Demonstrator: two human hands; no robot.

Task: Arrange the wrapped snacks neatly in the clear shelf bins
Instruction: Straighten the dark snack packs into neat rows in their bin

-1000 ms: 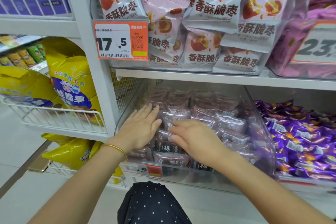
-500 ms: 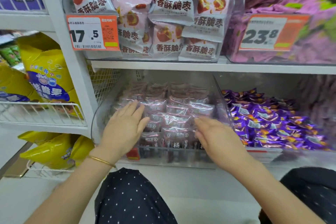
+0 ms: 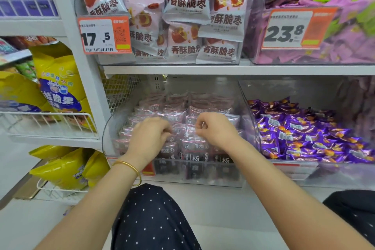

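Under the white shelf [image 3: 182, 70] that carries bags of crisp jujube [image 3: 188, 4], the clear bin [image 3: 203, 177] holds the wrapped snacks [image 3: 194, 148] in rows, with purple candies [image 3: 304, 138] just beside on the right. Both hands are inside the bin, over the middle rows. The left hand [image 3: 149, 140] and right hand [image 3: 218, 130] are near each other, their fingers curled and pinching top packets. A gold bangle [image 3: 129, 165] sits on the left wrist.
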